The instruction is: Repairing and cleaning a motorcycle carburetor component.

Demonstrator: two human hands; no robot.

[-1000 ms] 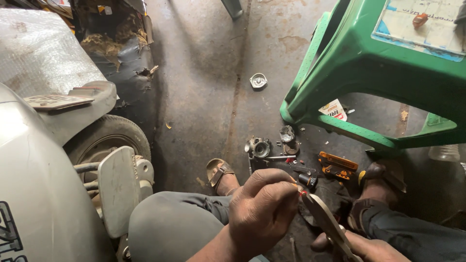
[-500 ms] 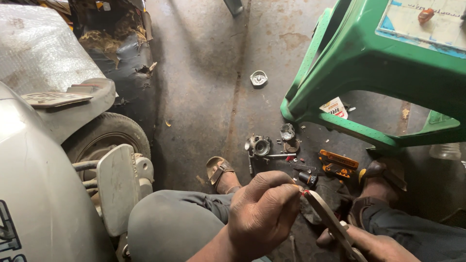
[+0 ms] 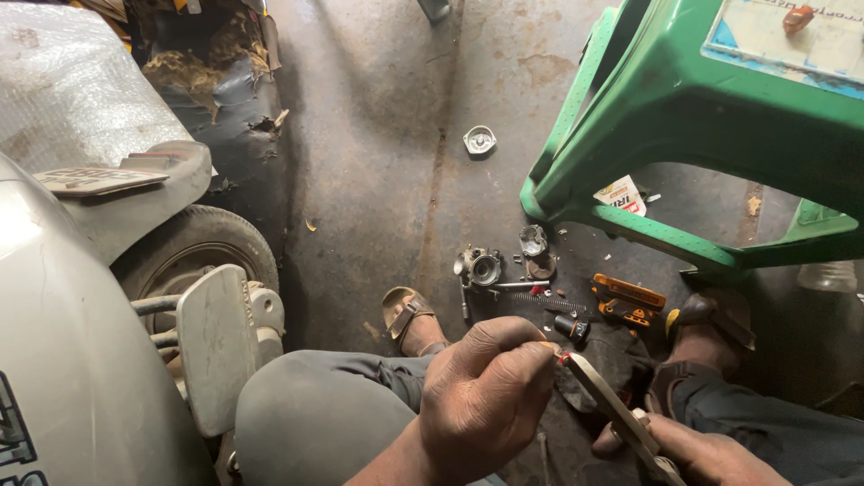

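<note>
My left hand (image 3: pixel 490 400) is at the bottom centre, its fingers pinched together on a small red-tipped piece (image 3: pixel 563 357) at the top end of a flat grey metal tool (image 3: pixel 610 405). My right hand (image 3: pixel 693 450) grips the lower end of that tool at the bottom right edge; only part of the hand shows. The tool slants from upper left to lower right above my knees. What the pinched piece is stays too small to tell.
On the oily concrete floor lie a carburettor body (image 3: pixel 484 266), a round cap (image 3: pixel 533 240), a thin rod, a spring, an orange tool (image 3: pixel 627 300) and a metal cap (image 3: pixel 480 140). A green plastic stool (image 3: pixel 684 108) stands at right. A scooter's wheel (image 3: pixel 193 247) and body fill the left.
Both hands have stayed at the bottom of view. The flat tool has shifted slightly and my left fingers remain pinched at its tip.
</note>
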